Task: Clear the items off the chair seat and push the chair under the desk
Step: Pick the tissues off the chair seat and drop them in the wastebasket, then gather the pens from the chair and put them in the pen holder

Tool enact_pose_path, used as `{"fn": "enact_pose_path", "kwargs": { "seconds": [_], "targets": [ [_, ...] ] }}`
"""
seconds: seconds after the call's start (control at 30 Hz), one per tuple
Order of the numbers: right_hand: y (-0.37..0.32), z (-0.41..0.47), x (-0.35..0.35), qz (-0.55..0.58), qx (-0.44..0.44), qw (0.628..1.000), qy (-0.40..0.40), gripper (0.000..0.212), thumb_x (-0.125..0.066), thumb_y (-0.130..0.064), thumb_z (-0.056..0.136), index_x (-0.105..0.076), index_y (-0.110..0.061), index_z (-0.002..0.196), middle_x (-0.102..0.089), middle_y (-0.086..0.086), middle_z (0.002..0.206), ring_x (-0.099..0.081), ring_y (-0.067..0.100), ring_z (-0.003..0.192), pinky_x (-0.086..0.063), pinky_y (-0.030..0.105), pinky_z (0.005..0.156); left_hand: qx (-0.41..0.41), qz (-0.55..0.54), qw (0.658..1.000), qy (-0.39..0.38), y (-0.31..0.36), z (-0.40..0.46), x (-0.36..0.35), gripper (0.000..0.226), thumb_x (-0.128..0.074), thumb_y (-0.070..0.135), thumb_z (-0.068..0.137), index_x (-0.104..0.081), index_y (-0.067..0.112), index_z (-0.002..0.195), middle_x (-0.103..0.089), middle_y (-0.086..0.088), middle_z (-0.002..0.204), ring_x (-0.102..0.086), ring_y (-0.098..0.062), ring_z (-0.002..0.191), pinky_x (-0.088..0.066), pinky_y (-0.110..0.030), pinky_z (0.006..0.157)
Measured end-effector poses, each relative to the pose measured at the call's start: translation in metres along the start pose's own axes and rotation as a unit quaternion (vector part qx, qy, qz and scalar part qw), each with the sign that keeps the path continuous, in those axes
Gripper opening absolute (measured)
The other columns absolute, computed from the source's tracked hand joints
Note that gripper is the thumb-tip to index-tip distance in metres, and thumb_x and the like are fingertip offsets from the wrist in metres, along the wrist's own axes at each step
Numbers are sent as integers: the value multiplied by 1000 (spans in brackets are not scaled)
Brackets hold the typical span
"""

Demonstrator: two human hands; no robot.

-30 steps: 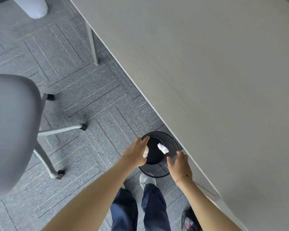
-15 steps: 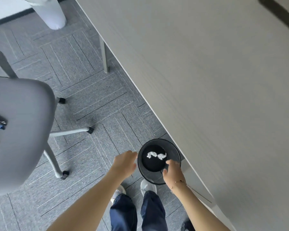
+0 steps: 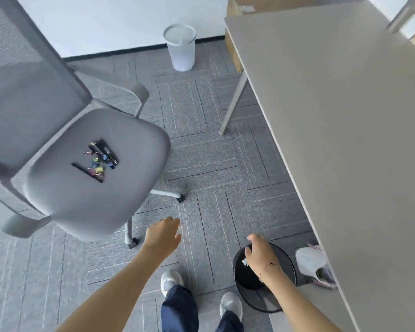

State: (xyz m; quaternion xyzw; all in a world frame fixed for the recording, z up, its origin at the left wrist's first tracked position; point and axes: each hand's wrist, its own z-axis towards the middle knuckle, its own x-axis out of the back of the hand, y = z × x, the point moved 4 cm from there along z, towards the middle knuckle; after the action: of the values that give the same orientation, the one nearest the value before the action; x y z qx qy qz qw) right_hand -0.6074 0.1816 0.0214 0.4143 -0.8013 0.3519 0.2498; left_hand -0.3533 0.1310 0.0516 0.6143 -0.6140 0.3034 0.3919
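Observation:
A grey office chair stands at the left, its seat turned toward me. On the seat lies a small heap of coloured binder clips with dark pens beside them. The pale desk runs along the right. My left hand hovers empty over the carpet, fingers apart, just below the seat's front edge. My right hand hangs empty over the black mesh bin, where crumpled white paper shows inside.
A white mesh bin stands by the far wall. A desk leg reaches the carpet between chair and desk. Cardboard boxes sit under the desk's far end. A white shoe lies beside the black bin. My feet are at the bottom.
The view has swung left and up, bringing the chair seat and its clips into sight. Both hands have drawn back from the black bin, the left one toward the chair.

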Motion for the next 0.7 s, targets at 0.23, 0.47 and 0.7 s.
{"fn": "enact_pose_path", "kwargs": {
  "seconds": [0.23,0.47,0.7],
  "targets": [
    [-114,33,6,-46,45,998,14,36,-44,-14,96,-43,-7,131,-47,11,132,-48,22,120,-46,32,94,43,-37,998,18,-98,18,43,29,-54,32,90,-58,16,114,-64,-2,115,-64,-24,101,-52,-36,78],
    [-239,58,-3,-81,100,992,18,38,-44,-15,96,-42,-8,133,-47,9,136,-46,22,125,-46,34,97,82,-70,993,43,-197,31,84,30,-49,29,90,-58,15,115,-63,-4,115,-64,-26,100,-50,-32,75],
    [-359,95,-8,-117,179,977,2,34,-45,-14,94,-47,-6,127,-49,12,132,-53,27,115,-47,37,95,188,-132,970,76,-288,40,102,27,-40,16,93,-59,11,111,-63,-9,112,-64,-31,98,-50,-36,75]
  ]
}}
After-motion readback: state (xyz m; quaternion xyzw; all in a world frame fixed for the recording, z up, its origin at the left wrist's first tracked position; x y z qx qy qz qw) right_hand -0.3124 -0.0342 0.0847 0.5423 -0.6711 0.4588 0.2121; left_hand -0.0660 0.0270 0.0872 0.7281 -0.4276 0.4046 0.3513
